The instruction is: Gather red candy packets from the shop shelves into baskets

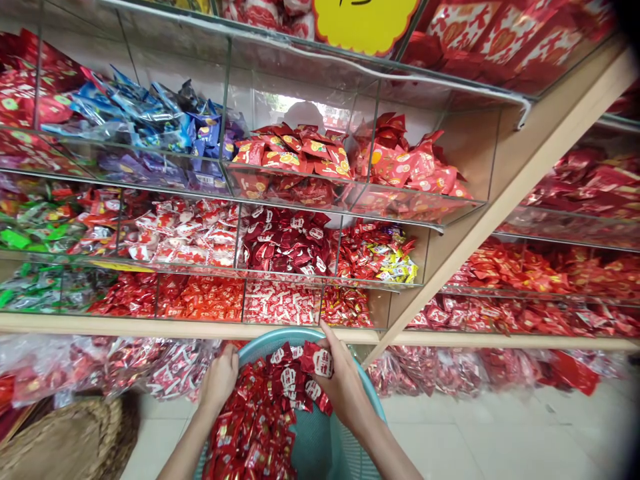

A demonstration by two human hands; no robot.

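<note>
A teal plastic basket (pixel 373 393) is in front of me at the bottom of the view. Small red wrapped candies (pixel 250 427) fill its left side. Dark red packets with white printed labels (pixel 289 383) lie toward its far side. My left hand (pixel 221 377) is closed at the basket's left rim, its fingertips partly hidden. Inside the right part of the basket, my right hand (pixel 343 383) pinches a dark red candy packet (pixel 316 359) between thumb and fingers. Similar dark red packets (pixel 287 243) fill a shelf compartment above.
Clear-walled shelves hold blue candy bags (pixel 130 110), orange-printed red packets (pixel 295 150) and green-wrapped candies (pixel 37 223). A slanting wooden post (pixel 465 250) divides the shelving. Bagged candies (pixel 125 363) lie below the bottom shelf. A woven basket (pixel 100 427) sits at lower left.
</note>
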